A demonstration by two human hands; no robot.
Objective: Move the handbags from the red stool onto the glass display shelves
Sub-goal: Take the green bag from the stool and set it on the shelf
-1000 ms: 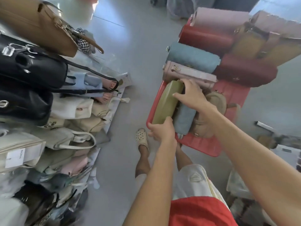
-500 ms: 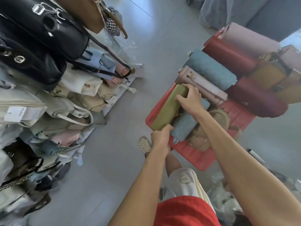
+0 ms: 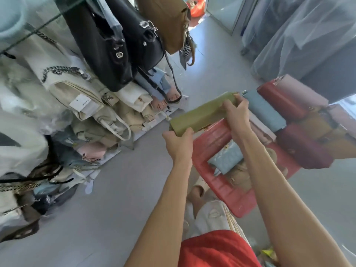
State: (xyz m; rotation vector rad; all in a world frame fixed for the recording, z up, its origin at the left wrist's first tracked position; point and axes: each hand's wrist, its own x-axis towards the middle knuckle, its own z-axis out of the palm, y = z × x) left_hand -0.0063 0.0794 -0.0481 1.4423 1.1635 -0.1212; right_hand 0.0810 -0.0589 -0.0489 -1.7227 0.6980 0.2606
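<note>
In the head view, an olive-green handbag (image 3: 202, 114) is held in the air by both hands, above the near edge of the red stool (image 3: 217, 182) and the grey floor (image 3: 119, 205). Its lower end is gripped by the left hand (image 3: 178, 140), with the fingers curled round the end; its upper end is gripped by the right hand (image 3: 238, 112), the fingers wrapped over the top edge. A small gold clasp is seen at the underside of the bag, but no brand mark can be read on it.

On the stool a quilted light-blue bag (image 3: 226, 158) and a tan bag (image 3: 240, 176) are seen, both partly covered by the right forearm. Beyond them a blue bag (image 3: 264, 110), a red bag (image 3: 279, 101), a pink bag (image 3: 300, 89) and a maroon bag (image 3: 304, 147) are stacked; whether these rest on the stool cannot be told, and the stack is cut off at the right edge.

At the left, a glass shelf edge (image 3: 30, 33) is visible, with black bags (image 3: 107, 47) and a brown bag (image 3: 165, 22) crowded beside it. A white tag (image 3: 81, 104) is attached to a cream bag (image 3: 77, 93); print is present on it, but it is too small and blurred to be read. The lower bags are blurred by plastic wrapping.
</note>
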